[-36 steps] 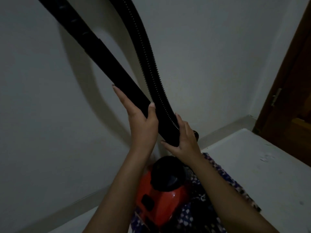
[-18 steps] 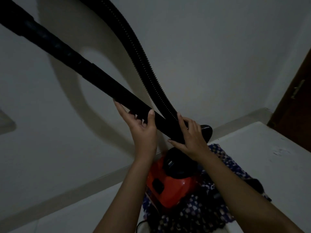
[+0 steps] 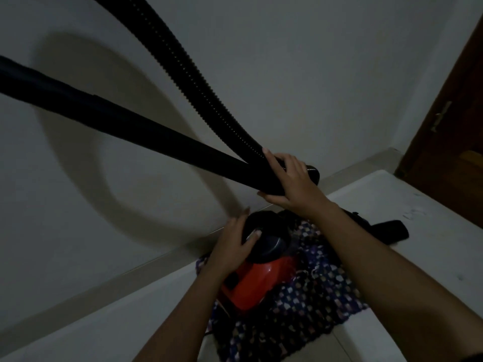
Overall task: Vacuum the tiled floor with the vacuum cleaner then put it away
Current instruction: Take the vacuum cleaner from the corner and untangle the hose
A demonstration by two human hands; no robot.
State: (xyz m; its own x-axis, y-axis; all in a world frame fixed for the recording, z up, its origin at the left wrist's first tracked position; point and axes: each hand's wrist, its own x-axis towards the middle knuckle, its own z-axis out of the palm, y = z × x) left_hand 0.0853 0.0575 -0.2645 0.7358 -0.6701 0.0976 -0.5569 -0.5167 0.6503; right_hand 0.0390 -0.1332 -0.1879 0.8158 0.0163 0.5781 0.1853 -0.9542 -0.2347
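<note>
The red vacuum cleaner body (image 3: 257, 279) with a black round top (image 3: 266, 237) rests on a patterned mat (image 3: 308, 307) on a white surface by the wall. Its smooth black tube (image 3: 117, 118) slants up to the left, and the ribbed black hose (image 3: 188, 71) rises toward the top. My right hand (image 3: 292, 182) grips the two where they meet. My left hand (image 3: 235, 242) lies on the black top of the body, fingers curled around its edge. A black nozzle piece (image 3: 384, 229) lies behind my right forearm.
A plain white wall (image 3: 313, 87) fills the background, with a pale skirting strip (image 3: 130, 273) along its foot. A dark wooden door with a metal handle (image 3: 441, 116) stands at the right edge. The white surface (image 3: 418, 205) extends to the right of the mat.
My left hand left the tube and came down onto the vacuum body's black top. The tube has tilted lower to the left, held by my right hand alone.
</note>
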